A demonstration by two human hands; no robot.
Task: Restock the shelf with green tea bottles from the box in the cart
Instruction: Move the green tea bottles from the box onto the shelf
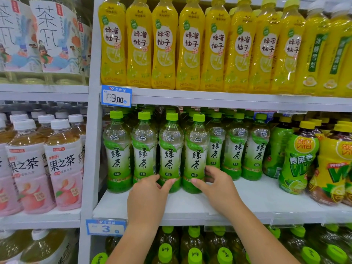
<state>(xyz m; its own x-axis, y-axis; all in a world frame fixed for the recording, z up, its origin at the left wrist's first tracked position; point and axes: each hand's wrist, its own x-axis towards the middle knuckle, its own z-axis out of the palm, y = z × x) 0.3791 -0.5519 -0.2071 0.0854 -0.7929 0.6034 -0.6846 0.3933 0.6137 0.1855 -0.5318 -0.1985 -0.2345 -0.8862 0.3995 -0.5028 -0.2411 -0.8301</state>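
Observation:
Several green tea bottles with green caps stand upright in rows on the middle white shelf (190,206). My left hand (147,195) grips the base of the third front bottle (170,149). The fourth front bottle (197,151) stands touching it on the right, and my right hand (219,184) grips its base with the thumb in front and the fingers behind. Two more front bottles (117,149) stand to the left, and others (236,147) stand further back on the right. The box and the cart are out of view.
Yellow honey-pomelo bottles (163,44) fill the shelf above. Green and yellow lemon tea bottles (297,161) crowd the right of the middle shelf. Pink fruit tea bottles (62,164) stand in the left bay. Price tags (116,96) hang on the shelf edges. More green-capped bottles (194,250) stand below.

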